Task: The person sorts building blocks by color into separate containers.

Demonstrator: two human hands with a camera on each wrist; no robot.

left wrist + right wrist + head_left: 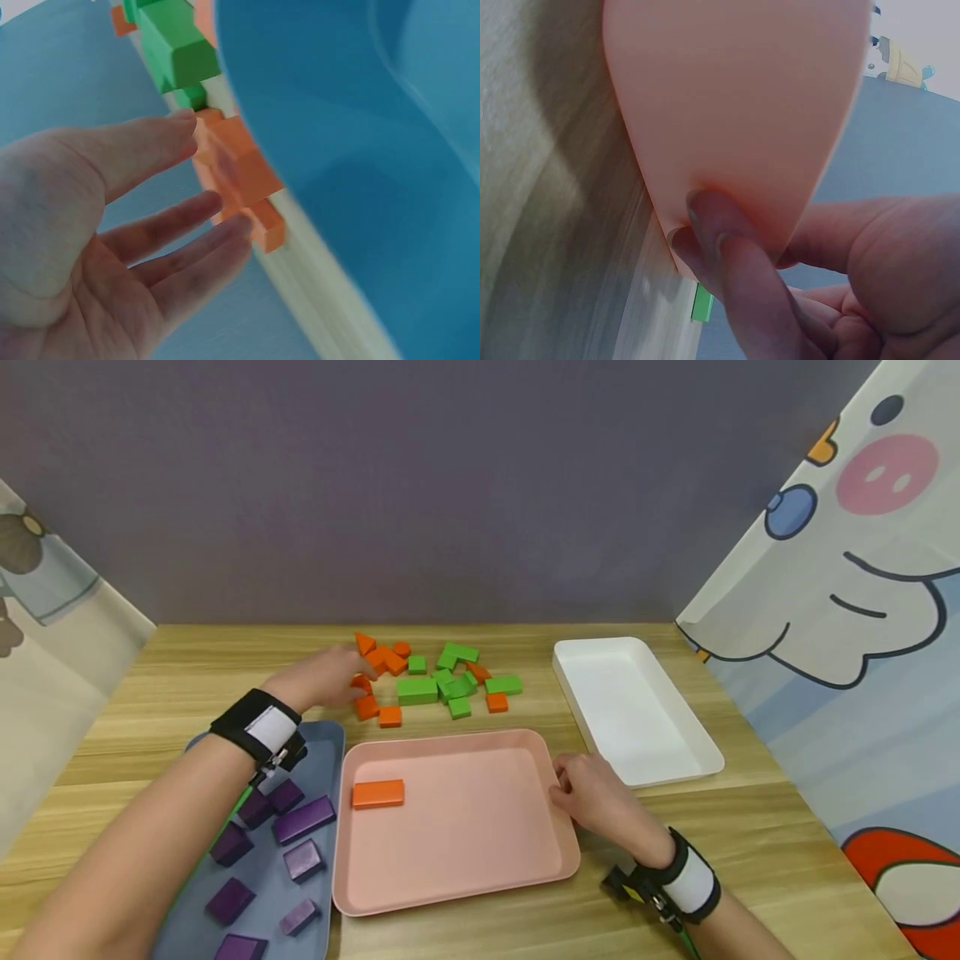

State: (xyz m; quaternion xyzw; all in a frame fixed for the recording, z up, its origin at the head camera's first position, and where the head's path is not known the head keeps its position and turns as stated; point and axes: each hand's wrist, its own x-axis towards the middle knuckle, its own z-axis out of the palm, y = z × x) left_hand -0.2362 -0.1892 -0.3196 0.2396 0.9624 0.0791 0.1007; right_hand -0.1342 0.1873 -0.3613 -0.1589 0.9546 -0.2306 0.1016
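My left hand [326, 678] reaches in at the left end of the scattered blocks, beside an orange block [367, 707]. In the left wrist view the thumb and fingers [199, 262] are spread apart around orange blocks [244, 161], fingertips right at them. With my right hand [596, 797] I pinch the right edge of the pink tray [457, 900]. The right wrist view has curled fingers [720, 217] pressed to the tray's outer wall, the thumb over at its rim. One orange rectangular block [378, 794] lies inside this tray, toward the left.
Green blocks [417, 692] lie mixed with orange ones behind the pink tray. A blue-grey tray [318, 756] with several purple blocks [303, 820] stands at left, partly under my left forearm. The white tray [637, 710] sits at right. A grey wall [420, 493] closes off the back.
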